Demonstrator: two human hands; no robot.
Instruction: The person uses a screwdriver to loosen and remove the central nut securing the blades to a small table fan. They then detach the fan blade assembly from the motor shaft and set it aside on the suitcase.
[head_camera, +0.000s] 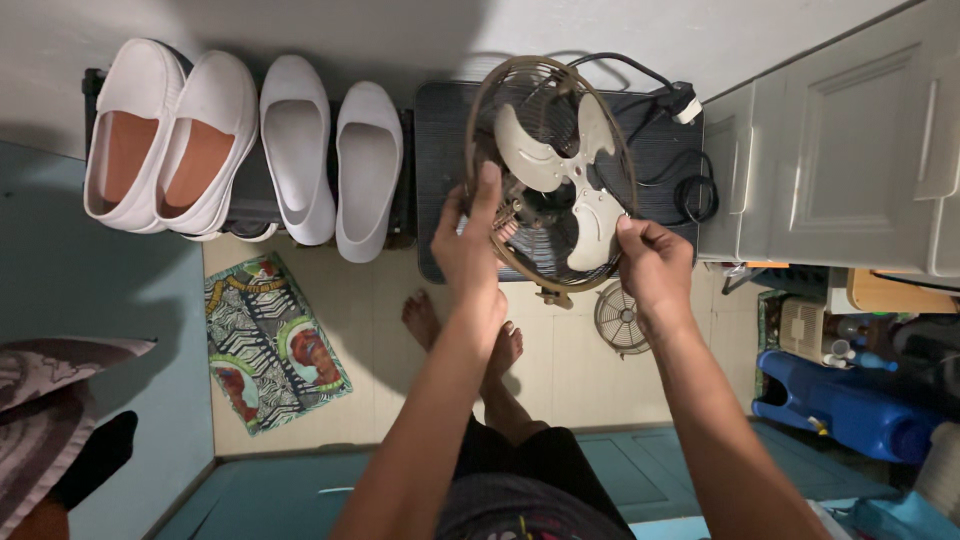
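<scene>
Left hand (468, 243) and right hand (650, 262) each grasp the rim of a round brown wire-cage fan with cream blades (552, 172), held upright above the black slatted shelf's (445, 130) front edge.

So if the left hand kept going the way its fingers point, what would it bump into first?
The left hand points up along the fan guard rim it grips. Going straight on, its fingers would probably slide along the wire guard toward the blades, then the black shelf behind. Depth is hard to judge.
</scene>
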